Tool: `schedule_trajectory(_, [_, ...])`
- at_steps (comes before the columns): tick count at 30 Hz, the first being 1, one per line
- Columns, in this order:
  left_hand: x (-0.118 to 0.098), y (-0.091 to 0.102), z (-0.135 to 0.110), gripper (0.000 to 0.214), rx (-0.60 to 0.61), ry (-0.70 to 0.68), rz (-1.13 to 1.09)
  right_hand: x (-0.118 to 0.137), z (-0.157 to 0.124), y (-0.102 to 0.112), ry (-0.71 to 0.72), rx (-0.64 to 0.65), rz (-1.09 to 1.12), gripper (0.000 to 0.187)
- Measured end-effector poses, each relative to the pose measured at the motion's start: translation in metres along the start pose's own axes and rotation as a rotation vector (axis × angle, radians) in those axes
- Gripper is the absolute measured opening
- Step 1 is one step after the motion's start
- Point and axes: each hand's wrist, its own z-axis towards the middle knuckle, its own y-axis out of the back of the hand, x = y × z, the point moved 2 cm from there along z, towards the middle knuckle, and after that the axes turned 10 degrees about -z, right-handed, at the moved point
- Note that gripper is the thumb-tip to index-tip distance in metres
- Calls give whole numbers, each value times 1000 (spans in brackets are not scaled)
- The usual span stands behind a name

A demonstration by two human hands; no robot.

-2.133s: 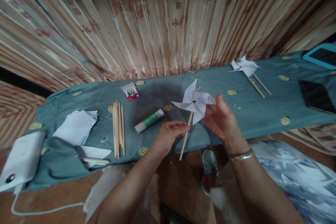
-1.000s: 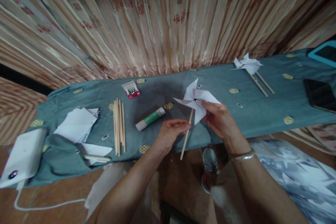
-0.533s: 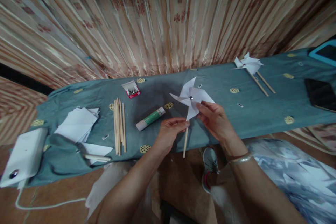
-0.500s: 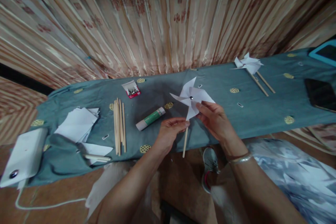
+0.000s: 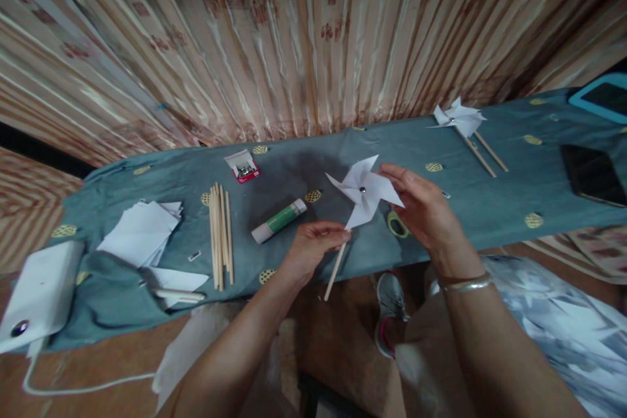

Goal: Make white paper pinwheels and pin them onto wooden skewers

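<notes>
A white paper pinwheel (image 5: 373, 191) with a round silver pin at its centre is held up over the front of the table. My left hand (image 5: 313, 245) pinches its wooden stick just below the blades, and the stick's lower end slants down past the table edge. Beside the right-hand blades is my right hand (image 5: 422, 202), its fingers stretched out and apart; whether a fingertip touches the paper I cannot tell. Left of the pinwheel lies a glue stick (image 5: 279, 221) with a green label. Below my right fingers a yellow-green ring shape (image 5: 398, 225) shows.
Several wooden sticks (image 5: 221, 235), a small red-and-white box of pins (image 5: 243, 166) and stacked white paper (image 5: 140, 232) lie leftward. A white device (image 5: 42, 294) with a cable is at far left. Finished pinwheels (image 5: 460, 119), a black phone (image 5: 594, 176) and a blue-framed device (image 5: 600, 95) lie rightward.
My right hand has let go of the pinwheel's blades and moved right, its fingers opening. The pinwheel has turned and shifted slightly right; my left hand still pinches the stick.
</notes>
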Motion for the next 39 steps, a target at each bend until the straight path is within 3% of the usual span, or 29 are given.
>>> schedule_trajectory(15, [3,-3,0,29,6,13,80,-2,4,-2,-42,-62,-25,23])
schedule_trajectory(39, [4,1,2,29,-4,-70,107,-7,2,-5,-6,-106,-36,19])
